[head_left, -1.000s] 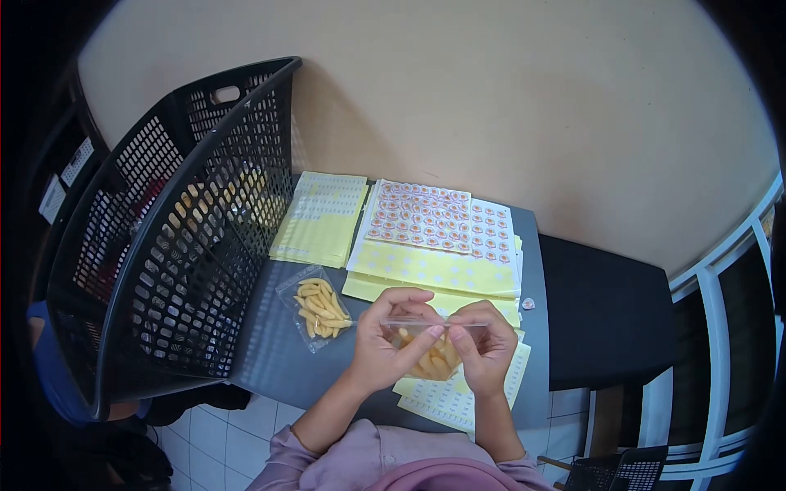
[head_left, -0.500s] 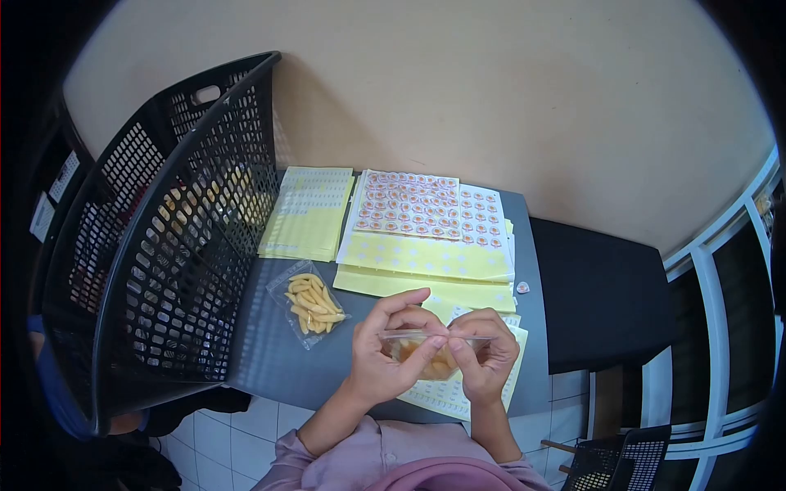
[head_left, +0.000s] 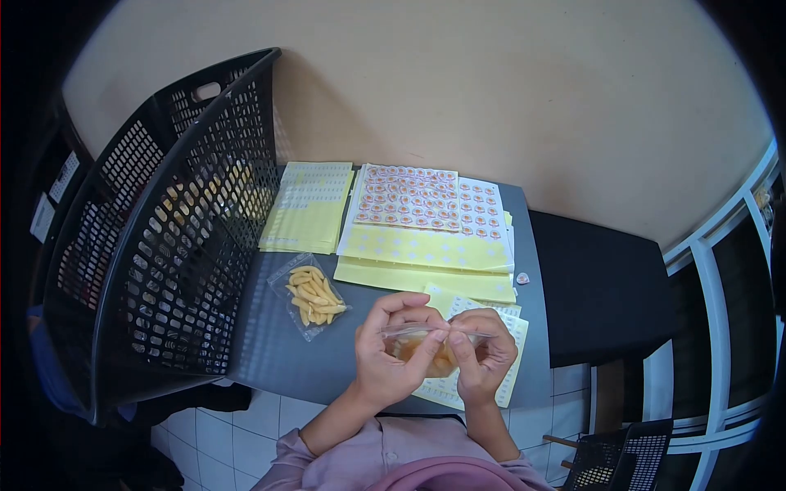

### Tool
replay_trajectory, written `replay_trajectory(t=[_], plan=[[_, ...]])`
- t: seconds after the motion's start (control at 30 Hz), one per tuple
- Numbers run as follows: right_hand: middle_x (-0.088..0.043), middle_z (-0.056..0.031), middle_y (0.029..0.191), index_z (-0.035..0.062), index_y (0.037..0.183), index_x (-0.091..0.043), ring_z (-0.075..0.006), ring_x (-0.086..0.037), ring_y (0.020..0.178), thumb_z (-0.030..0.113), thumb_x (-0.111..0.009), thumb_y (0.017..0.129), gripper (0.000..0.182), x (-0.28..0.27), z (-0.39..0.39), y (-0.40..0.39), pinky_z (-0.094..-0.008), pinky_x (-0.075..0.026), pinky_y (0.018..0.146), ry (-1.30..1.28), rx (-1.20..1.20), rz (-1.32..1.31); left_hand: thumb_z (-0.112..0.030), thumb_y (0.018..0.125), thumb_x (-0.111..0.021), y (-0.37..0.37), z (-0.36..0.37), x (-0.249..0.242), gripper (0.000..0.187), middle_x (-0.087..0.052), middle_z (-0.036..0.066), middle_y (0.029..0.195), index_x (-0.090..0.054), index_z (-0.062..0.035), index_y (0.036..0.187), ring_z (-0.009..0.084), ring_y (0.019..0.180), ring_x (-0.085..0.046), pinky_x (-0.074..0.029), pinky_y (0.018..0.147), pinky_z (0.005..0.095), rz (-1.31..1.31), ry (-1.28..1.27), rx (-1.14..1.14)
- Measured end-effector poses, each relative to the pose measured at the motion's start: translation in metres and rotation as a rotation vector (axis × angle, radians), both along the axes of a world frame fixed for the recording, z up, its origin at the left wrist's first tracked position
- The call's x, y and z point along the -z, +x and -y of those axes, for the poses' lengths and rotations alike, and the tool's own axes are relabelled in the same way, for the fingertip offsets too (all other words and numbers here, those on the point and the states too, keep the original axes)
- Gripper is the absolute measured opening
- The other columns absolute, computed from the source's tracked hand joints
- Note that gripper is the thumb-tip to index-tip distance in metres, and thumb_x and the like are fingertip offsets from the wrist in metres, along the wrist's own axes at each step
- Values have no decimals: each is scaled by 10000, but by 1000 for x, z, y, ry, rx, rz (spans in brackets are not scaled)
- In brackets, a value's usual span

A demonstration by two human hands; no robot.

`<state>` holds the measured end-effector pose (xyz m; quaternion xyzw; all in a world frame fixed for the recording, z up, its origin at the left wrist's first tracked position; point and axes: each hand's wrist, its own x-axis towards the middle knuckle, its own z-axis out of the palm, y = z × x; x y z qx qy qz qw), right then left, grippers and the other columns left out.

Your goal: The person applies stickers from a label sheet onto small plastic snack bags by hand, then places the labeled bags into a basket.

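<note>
Both hands pinch the top edge of a clear plastic bag (head_left: 442, 358) with pale yellow pieces inside. My left hand (head_left: 391, 352) closes on the bag's edge at its left and middle, the thumb lying across the front. At the right, my right hand (head_left: 481, 360) grips the same edge, its thumb and fingertips meeting near the left ones. Fingers cover part of the bag. Under the hands lies a sheet of small labels (head_left: 509, 368). Left of them, another clear bag (head_left: 311, 296) of finger-shaped, pale yellow pieces rests on the grey table (head_left: 270, 360).
A tall black perforated basket (head_left: 188, 245) stands at the left, with yellowish bagged pieces inside. Sticker sheets (head_left: 409, 196) and yellow backing sheets (head_left: 307, 209) lie toward the wall. One loose sticker (head_left: 522, 279) sits near the table's right edge, beside a black surface (head_left: 598, 286).
The view has shifted slightly, so the table items appear a little higher. Both hands keep their pinch on the bag's top edge, with barely any finger movement.
</note>
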<state>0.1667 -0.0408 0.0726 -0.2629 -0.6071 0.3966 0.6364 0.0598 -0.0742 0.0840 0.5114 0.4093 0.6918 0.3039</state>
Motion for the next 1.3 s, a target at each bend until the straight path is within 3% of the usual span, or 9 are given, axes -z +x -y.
replay_trajectory(t=[0.37, 0.8, 0.97, 1.3], plan=[[-605, -87, 730, 10, 772, -604, -175, -543, 700, 37, -595, 728, 53, 0, 0, 3, -264, -394, 656, 5, 80, 78, 42, 713, -615, -5, -3, -5, 496, -592, 88, 727, -327, 49, 1117, 110, 688, -567, -437, 641, 202, 76, -7, 1], [-616, -81, 698, -2, 739, -603, -173, -547, 638, 86, -440, 779, 190, -6, -6, 5, -288, -343, 703, 150, 154, 222, 41, 742, -584, -12, -5, 1, 518, -612, 116, 750, -300, 60, 1175, 120, 715, -581, -444, 665, 212, 95, -16, 25], [-615, -70, 696, 7, 728, -594, -174, -545, 619, 79, -437, 769, 177, -6, -8, 7, -298, -338, 702, 269, 238, 324, 35, 798, -513, -19, -3, -4, 610, -621, 154, 872, -157, 53, 1292, 161, 843, -592, -446, 768, 255, 114, -86, 157], [-612, -74, 692, 4, 722, -597, -185, -537, 629, 94, -446, 765, 181, -6, -17, 9, -290, -340, 692, 265, 253, 291, -16, 871, -385, -25, -4, 3, 545, -596, 188, 946, -85, 17, 1324, 192, 888, -584, -429, 812, 274, 86, -44, 235]])
